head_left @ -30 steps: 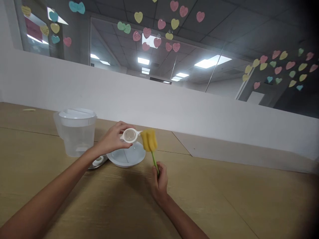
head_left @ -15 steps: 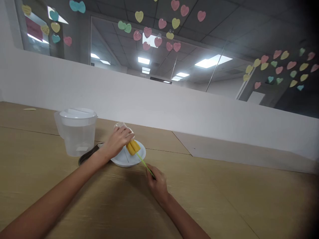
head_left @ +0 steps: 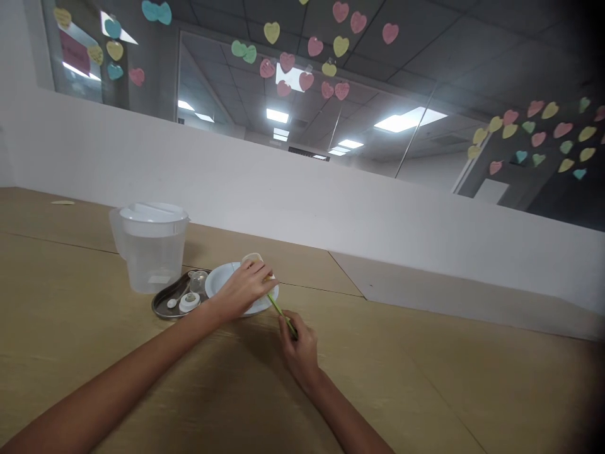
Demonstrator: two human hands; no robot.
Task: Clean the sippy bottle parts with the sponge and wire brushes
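Note:
My left hand (head_left: 246, 287) is wrapped round a pale, see-through bottle (head_left: 252, 257), tilted over a white bowl (head_left: 215, 277). Only the bottle's far end shows past my fingers. My right hand (head_left: 300, 347) grips a bottle brush by its thin green handle (head_left: 275, 304), which slants up toward my left hand. The brush's yellow sponge head is hidden behind the left fingers, at the bottle's near end. Left of the bowl, a dark metal tray (head_left: 163, 310) bears a white ring cap (head_left: 190, 302), a clear dome cover (head_left: 198, 281) and a small white-ended stick (head_left: 174, 302).
A clear lidded pitcher (head_left: 155, 261) stands behind the tray. A low white wall (head_left: 255, 195) runs along the back of the wooden table (head_left: 227, 391), with glass and heart-shaped notes above. A thin pale strip (head_left: 63, 202) lies at the far left.
My left hand has moved right and down with the bottle, toward the right hand. The yellow sponge head, seen before, is now out of sight. The tray's small parts have come into view.

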